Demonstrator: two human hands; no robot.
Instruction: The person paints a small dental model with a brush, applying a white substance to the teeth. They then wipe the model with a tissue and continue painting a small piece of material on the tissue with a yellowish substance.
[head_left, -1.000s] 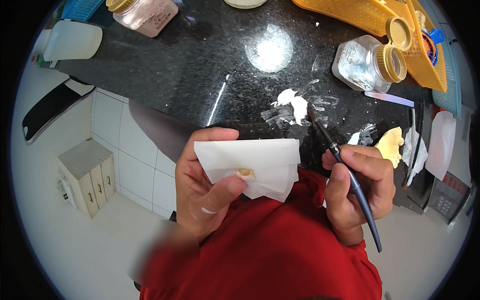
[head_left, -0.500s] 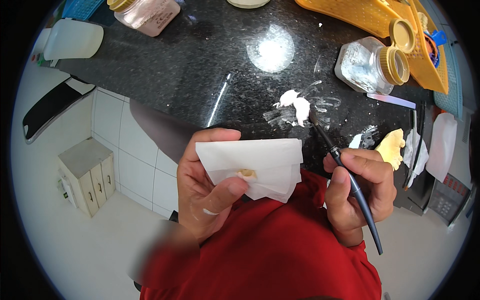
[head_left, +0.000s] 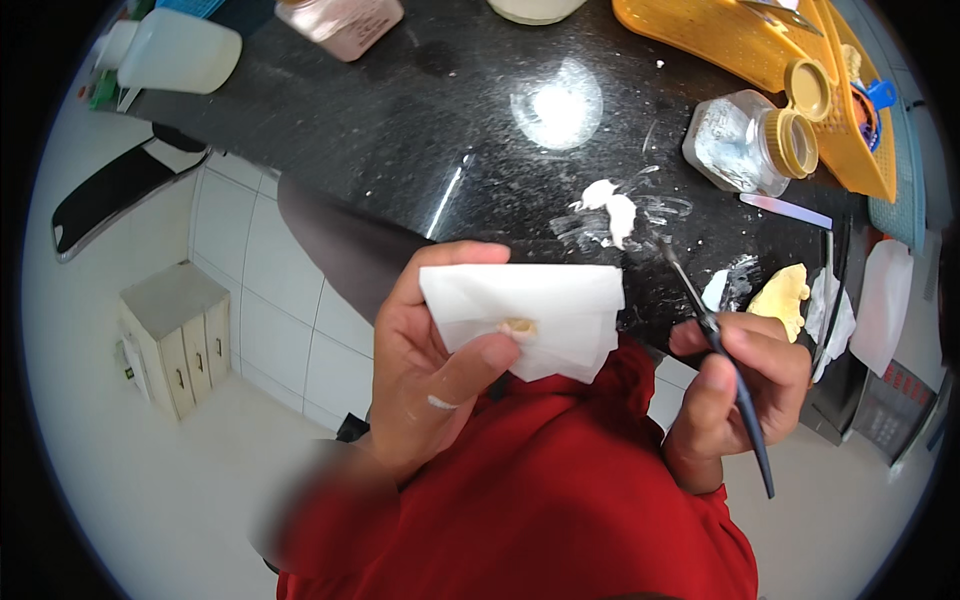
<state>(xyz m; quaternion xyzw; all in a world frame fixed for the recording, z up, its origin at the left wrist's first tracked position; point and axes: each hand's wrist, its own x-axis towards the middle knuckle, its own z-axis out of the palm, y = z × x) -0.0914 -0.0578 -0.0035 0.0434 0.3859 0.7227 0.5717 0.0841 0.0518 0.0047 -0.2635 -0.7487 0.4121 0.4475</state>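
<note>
My left hand (head_left: 420, 370) grips a folded white paper (head_left: 520, 290), its thumb beside a small cream-coloured piece (head_left: 517, 326) lying on the paper. My right hand (head_left: 740, 400) has a dark-handled brush (head_left: 752, 425) pinched in its fingers, the bristles just right of a white paste mound (head_left: 620, 215) smeared on the black worktop (head_left: 400, 140). A yellow cast (head_left: 780, 295), a pale spatula (head_left: 785, 210) and crumpled paper (head_left: 835, 310) lie beyond my right hand.
An open jar (head_left: 730, 140) stands before a yellow basket (head_left: 680, 30) at the back right. A pink-filled jar (head_left: 340, 25) and a translucent bottle (head_left: 180, 50) are at the back left. A cabinet (head_left: 175, 335) sits low left, beside a black-and-silver object (head_left: 120, 195).
The view has shifted slightly. My left hand and paper sit higher and further right in the picture. The brush tip has drawn a little right, away from the white paste.
</note>
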